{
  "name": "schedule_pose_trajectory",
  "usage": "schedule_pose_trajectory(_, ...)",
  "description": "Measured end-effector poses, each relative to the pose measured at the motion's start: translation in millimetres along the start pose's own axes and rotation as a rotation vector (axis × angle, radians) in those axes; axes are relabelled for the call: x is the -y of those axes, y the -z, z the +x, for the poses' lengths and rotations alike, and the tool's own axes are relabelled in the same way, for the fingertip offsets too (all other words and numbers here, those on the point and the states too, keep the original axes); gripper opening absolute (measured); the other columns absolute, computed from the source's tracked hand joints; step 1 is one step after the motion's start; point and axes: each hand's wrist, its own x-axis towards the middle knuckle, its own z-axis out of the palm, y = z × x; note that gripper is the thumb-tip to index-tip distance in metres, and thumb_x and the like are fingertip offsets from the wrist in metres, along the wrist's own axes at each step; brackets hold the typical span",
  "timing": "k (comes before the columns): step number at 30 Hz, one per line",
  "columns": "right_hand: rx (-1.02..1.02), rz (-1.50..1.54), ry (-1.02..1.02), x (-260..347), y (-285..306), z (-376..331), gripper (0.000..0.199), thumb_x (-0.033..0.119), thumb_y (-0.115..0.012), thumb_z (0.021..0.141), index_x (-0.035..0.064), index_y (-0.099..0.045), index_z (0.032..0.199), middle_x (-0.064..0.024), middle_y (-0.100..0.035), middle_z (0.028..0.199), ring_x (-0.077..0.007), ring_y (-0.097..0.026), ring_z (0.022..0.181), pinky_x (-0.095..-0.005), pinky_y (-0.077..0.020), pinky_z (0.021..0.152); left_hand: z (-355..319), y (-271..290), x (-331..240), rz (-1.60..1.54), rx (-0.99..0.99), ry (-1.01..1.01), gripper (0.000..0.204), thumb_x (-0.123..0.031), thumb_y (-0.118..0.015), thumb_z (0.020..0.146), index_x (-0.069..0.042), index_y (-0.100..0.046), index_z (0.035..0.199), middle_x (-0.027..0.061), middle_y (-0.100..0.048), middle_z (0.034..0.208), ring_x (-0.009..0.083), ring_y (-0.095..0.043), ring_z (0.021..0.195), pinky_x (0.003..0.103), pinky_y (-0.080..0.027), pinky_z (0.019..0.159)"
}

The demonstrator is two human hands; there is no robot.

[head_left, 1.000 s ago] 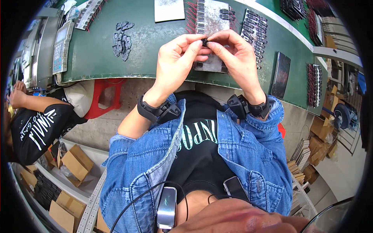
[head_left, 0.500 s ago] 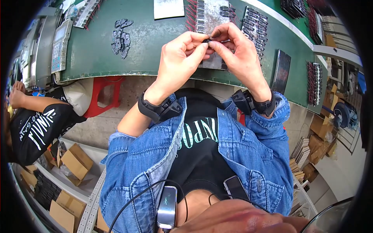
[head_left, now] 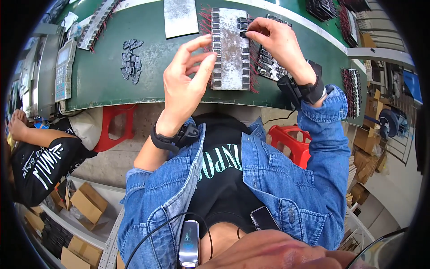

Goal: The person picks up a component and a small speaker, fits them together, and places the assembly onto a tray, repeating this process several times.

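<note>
A whitish metal plate [head_left: 230, 58] lies on the green table, with small black rectangular parts [head_left: 217, 65] lined up along its left and right edges and thin red wires sticking out. My right hand [head_left: 278, 44] is over the upper part of the plate's right edge, thumb and forefinger pinched on a small black part [head_left: 243, 34]. At the plate's left edge hovers my left hand [head_left: 188, 74], thumb and fingers apart, holding nothing. Beneath my right hand, a second plate [head_left: 271, 67] with black parts is partly hidden.
Loose black parts [head_left: 131, 62] lie in a pile on the left. A blank pale plate [head_left: 181, 18] sits at the back. A grey keypad device [head_left: 65, 74] stands at the table's left end. A red stool [head_left: 293, 143] is under the front edge. Another person [head_left: 45, 148] sits at left.
My hands have drawn apart. The right one has carried the small black part to the plate's right edge; the left has moved down and left and its fingers have spread.
</note>
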Motion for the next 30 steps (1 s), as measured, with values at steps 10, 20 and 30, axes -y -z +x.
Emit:
schedule_pose_trajectory(10, -0.249, -0.337, 0.224, 7, -11, -7, 0.014, 0.016, -0.07, 0.089, 0.0083, -0.073, 0.101, -0.0073, -0.068, 0.093, -0.0281, -0.069, 0.083, -0.0352, -0.055, 0.072, -10, 19, 14, 0.096, 0.053, -0.013, 0.014, -0.004, -0.064, 0.096, 0.001, -0.071, 0.106, 0.0106, -0.067, 0.126, 0.012, -0.068, 0.094, 0.025, -0.056, 0.078)
schedule_pose_trajectory(20, -0.213, -0.282, 0.34, -7, -13, -11, 0.015, 0.011, -0.07, 0.088, 0.0085, -0.074, 0.102, -0.0067, -0.07, 0.097, -0.0285, -0.069, 0.086, -0.0344, -0.0559, 0.075, -14, 30, 19, 0.076, 0.024, 0.061, 0.014, -0.005, -0.063, 0.096, 0.001, -0.07, 0.108, 0.009, -0.07, 0.119, 0.0109, -0.068, 0.094, 0.024, -0.055, 0.077)
schedule_pose_trajectory(30, -0.228, -0.152, 0.254, 10, -5, -23, 0.018, 0.007, -0.069, 0.089, 0.0062, -0.072, 0.107, -0.0104, -0.071, 0.1, -0.0262, -0.07, 0.089, -0.0307, -0.0547, 0.077, -9, 72, 11, 0.215, -0.173, -0.041, 0.015, -0.006, -0.064, 0.096, 0.0, -0.072, 0.107, 0.008, -0.073, 0.113, 0.0137, -0.071, 0.091, 0.025, -0.055, 0.078)
